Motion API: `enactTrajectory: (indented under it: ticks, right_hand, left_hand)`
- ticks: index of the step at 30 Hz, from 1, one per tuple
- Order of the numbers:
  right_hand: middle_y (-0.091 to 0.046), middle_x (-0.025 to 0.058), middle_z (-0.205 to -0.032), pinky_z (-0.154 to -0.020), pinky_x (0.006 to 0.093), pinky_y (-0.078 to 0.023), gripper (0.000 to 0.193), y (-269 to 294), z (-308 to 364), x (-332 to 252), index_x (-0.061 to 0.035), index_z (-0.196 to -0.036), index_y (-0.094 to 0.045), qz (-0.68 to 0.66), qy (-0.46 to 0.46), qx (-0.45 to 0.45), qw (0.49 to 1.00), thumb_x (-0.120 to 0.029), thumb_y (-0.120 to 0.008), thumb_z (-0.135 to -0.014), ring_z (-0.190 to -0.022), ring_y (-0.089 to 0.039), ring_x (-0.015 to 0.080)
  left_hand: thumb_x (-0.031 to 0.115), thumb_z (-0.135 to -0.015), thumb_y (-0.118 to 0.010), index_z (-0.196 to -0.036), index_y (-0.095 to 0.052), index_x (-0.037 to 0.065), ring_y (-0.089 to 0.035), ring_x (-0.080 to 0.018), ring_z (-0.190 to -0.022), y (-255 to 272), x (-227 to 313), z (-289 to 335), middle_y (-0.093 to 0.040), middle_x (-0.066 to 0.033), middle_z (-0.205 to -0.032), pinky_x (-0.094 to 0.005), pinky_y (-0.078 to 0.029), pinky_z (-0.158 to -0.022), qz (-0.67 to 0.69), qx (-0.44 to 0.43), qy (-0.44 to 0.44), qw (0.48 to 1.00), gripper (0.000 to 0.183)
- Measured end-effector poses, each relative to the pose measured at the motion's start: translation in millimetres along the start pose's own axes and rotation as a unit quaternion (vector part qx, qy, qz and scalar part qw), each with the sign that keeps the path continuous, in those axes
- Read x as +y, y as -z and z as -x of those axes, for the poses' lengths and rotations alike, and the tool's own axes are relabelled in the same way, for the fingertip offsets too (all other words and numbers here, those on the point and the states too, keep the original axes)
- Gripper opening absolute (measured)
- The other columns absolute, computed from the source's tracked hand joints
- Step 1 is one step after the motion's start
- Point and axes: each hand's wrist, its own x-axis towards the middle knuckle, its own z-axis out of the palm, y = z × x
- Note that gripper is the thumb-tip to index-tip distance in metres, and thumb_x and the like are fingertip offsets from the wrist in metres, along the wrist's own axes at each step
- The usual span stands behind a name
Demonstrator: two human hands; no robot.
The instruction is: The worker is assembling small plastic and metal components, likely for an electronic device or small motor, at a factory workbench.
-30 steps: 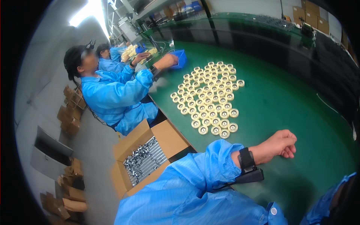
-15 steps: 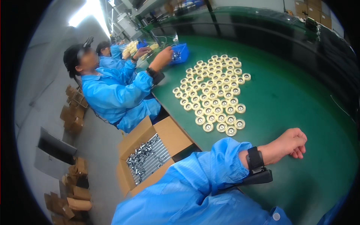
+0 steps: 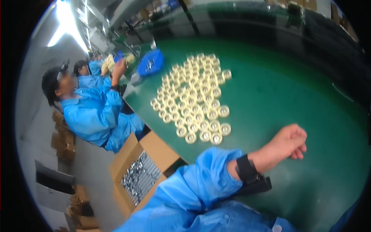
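My left hand [image 3: 285, 144] rests on the green tabletop [image 3: 270, 100], its fingers curled into a loose fist. No object shows in it. A black strap with a dark box-like device [image 3: 251, 176] sits round that wrist, below a blue sleeve. Beyond the hand, to the left, many cream toothed wheels [image 3: 199, 98] with metal centres lie flat in one closely packed group, apart from the hand. My right hand is out of view; only a bit of blue cloth [image 3: 344, 220] shows at the lower right.
An open cardboard box [image 3: 156, 149] of small shiny metal parts [image 3: 141, 174] stands beside the table's left edge. Further off is a blue bin [image 3: 150, 63] holding metal parts. A co-worker in blue [image 3: 92, 112] sits at the left, another person beyond. Cardboard boxes [image 3: 63, 143] stand on the floor.
The whole view has turned, so the wheels and bin appear further left. The co-worker's hand has left the blue bin and is now raised beyond it. My left hand stays curled.
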Motion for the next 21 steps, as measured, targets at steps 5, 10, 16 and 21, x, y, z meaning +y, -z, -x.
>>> enactTrajectory:
  ticks: [5, 10, 16, 21]
  right_hand:
    - [-0.051, 0.0173, -0.133, -0.093, 0.0388, -0.045, 0.068, -2, -22, -2, 0.0014, -0.137, -0.040, 0.044, 0.062, -0.028, 0.997, -0.040, -0.058, -0.086, -0.118, -0.053, 0.0308]
    - [-0.052, 0.0175, -0.132, -0.093, 0.0398, -0.045, 0.066, 15, -26, -23, 0.0018, -0.136, -0.041, 0.113, 0.104, -0.083, 0.985, -0.038, -0.059, -0.086, -0.117, -0.053, 0.0316]
    - [-0.053, 0.0176, -0.131, -0.093, 0.0411, -0.045, 0.065, 22, -12, -56, 0.0024, -0.134, -0.043, 0.200, 0.096, -0.131, 0.966, -0.036, -0.061, -0.086, -0.116, -0.054, 0.0327]
    - [-0.054, 0.0178, -0.129, -0.093, 0.0421, -0.046, 0.063, 49, -8, -85, 0.0028, -0.133, -0.044, 0.307, 0.113, -0.130, 0.936, -0.034, -0.062, -0.085, -0.116, -0.054, 0.0335]
  left_hand:
    - [0.022, -0.094, -0.051, -0.108, -0.051, 0.004, -0.060, -0.0109, -0.069, 1, -3, -6, -0.060, -0.0051, -0.085, -0.0227, -0.046, -0.060, -0.016, -0.009, 0.024, 1.000, 0.023]
    - [0.021, -0.093, -0.052, -0.110, -0.052, 0.005, -0.061, -0.0120, -0.069, 3, -7, 5, -0.061, -0.0052, -0.085, -0.0232, -0.047, -0.061, -0.018, 0.008, 0.032, 0.999, 0.023]
    - [0.020, -0.092, -0.052, -0.111, -0.052, 0.003, -0.062, -0.0125, -0.071, 9, -2, 10, -0.062, -0.0067, -0.087, -0.0234, -0.048, -0.062, -0.010, 0.002, 0.009, 1.000, 0.025]
    - [0.019, -0.093, -0.053, -0.110, -0.053, 0.004, -0.062, -0.0129, -0.070, -2, 0, 4, -0.062, -0.0061, -0.087, -0.0233, -0.049, -0.064, -0.045, -0.043, 0.005, 0.998, 0.024]
